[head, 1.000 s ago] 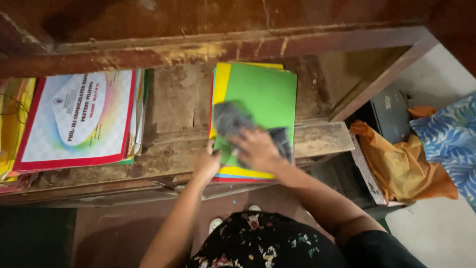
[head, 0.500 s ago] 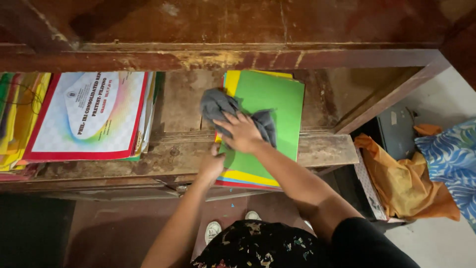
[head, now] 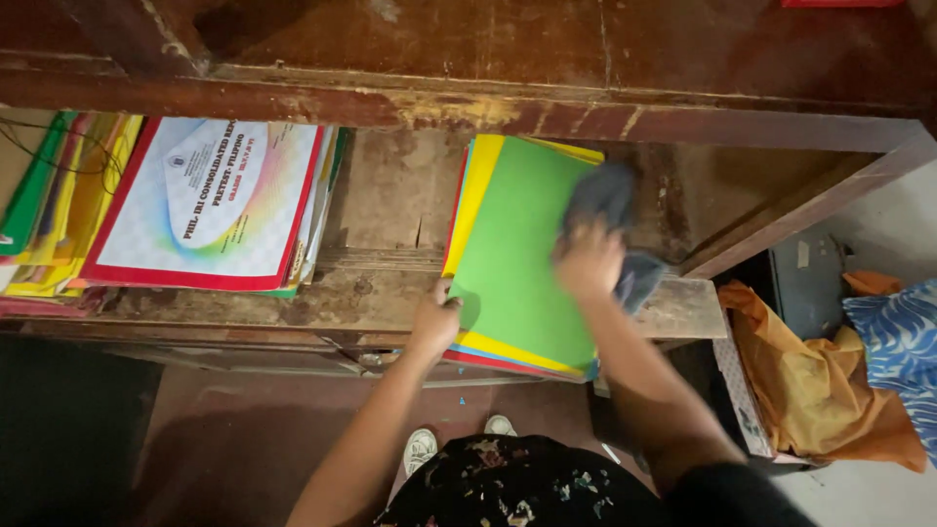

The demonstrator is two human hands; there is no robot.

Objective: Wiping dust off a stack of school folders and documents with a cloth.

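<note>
My right hand (head: 586, 259) presses a grey cloth (head: 603, 200) flat against the green folder (head: 517, 254) that tops a stack of coloured folders (head: 468, 200) on the wooden shelf (head: 381, 195). The fingers are spread and bent over the cloth, which bunches out above my knuckles and again to the right of my wrist, near the folder's right edge. The hand is blurred, so I cannot tell how tightly it grips the fabric.

My left hand (head: 434, 322) sits at the stack's lower left edge, where the folders jut out past the shelf's front lip. Its fingers are curled against the side of the pile, thumb touching the green cover; it is closed on the edge rather than open.

The green folder lies tilted, its top leaning right, with yellow, red and blue sheets peeking out beneath it. Well to the left on the same shelf rests another pile topped by a red-bordered booklet (head: 210, 200). To the right of the shelf, orange fabric (head: 820, 381) lies crumpled beside blue patterned cloth (head: 903, 337).
</note>
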